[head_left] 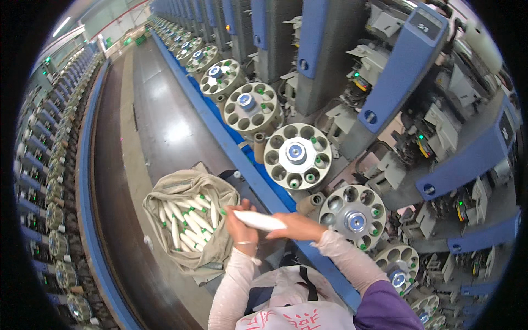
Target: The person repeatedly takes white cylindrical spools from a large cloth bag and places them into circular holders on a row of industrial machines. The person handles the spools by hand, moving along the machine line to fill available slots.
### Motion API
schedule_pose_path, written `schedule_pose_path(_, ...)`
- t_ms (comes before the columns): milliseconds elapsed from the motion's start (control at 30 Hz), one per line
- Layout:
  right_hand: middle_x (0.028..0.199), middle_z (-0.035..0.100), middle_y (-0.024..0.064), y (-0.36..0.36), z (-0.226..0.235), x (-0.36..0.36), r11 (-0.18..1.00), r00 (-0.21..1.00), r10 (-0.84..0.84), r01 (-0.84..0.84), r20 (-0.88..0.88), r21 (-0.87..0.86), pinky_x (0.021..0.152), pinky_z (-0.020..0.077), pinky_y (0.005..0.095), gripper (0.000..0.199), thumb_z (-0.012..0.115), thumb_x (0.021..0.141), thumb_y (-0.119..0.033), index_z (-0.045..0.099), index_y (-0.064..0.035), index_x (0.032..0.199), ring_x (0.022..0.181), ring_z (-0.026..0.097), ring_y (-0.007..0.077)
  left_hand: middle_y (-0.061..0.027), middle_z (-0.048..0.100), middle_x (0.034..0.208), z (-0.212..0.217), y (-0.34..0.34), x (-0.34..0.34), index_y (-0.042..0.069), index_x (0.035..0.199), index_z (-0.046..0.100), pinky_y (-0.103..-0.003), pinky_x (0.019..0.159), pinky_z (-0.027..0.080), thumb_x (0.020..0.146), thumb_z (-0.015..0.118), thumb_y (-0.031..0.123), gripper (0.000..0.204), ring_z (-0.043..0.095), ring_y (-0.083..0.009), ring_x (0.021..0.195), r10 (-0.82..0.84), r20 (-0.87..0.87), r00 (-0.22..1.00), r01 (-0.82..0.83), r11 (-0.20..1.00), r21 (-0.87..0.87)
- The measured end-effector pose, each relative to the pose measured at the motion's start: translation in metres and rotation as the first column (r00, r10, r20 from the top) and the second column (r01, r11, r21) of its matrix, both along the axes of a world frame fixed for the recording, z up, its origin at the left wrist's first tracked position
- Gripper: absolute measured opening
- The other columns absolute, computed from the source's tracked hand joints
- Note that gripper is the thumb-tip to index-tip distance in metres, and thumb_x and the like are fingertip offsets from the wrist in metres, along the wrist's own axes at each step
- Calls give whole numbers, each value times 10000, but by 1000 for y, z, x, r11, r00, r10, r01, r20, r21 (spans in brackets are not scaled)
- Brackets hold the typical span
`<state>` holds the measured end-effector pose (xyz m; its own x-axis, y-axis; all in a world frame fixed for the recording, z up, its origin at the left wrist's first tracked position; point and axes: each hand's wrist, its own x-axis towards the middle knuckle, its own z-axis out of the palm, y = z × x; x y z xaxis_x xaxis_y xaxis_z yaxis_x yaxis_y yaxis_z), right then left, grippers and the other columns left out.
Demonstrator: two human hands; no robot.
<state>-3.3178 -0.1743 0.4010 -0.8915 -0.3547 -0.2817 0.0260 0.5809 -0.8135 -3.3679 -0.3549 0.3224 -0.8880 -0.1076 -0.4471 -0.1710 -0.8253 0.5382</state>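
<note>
A full white yarn bobbin (257,220) with a green tip lies level between my two hands, just right of an open cloth sack. My left hand (241,228) is closed round its green-tipped end. At the other end, my right hand (300,226) grips it with the fingers, partly hidden behind the yarn. The beige sack (165,190) holds several more white bobbins (192,223) with green tips. To the right of my right hand is a round magazine (352,201) with open pockets, some with green-tipped bobbins in them.
More round magazines (297,132) line the machine along a blue rail (231,146). Blue-fronted winding units (404,66) rise behind them on the right. Brown tubes (259,147) stand between magazines. A second machine row (55,214) runs along the far left, across the aisle.
</note>
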Motion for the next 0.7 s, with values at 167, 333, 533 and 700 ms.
schedule_pose_path(167,637,484,-56,79,-13,-23,828,929,-302,367,215,-424,509,307,231,279,599,1001,-297,676,-64,867,573,402,48,-7,550,871,-6,-19,-41,141,944,477,-655,854,516,1038,501,454,328,594,-211,885,150,-111,983,-148,989,22)
schedule_pose_path(333,744,524,-22,98,-29,-59,348,872,-454,360,181,-865,751,502,254,253,494,1072,-220,590,-52,910,896,667,131,-48,566,916,-13,17,-60,110,995,494,-492,861,533,1054,515,363,261,584,-221,900,187,-113,976,-186,982,20)
schedule_pose_path(533,754,540,-11,77,-11,-90,156,849,-42,527,527,-836,915,581,429,214,499,1066,-241,564,-67,960,919,717,236,-75,545,1014,-16,83,-77,78,1092,440,-318,885,466,1009,587,106,171,562,-169,942,21,-390,920,-289,709,-643)
schedule_pose_path(700,742,522,-1,100,37,-130,210,899,-306,384,312,-899,761,618,395,208,515,1055,-227,561,-57,944,806,709,203,-31,559,971,-33,119,-115,68,992,516,-283,833,454,925,715,94,212,536,-128,909,-163,-374,913,-236,538,-809)
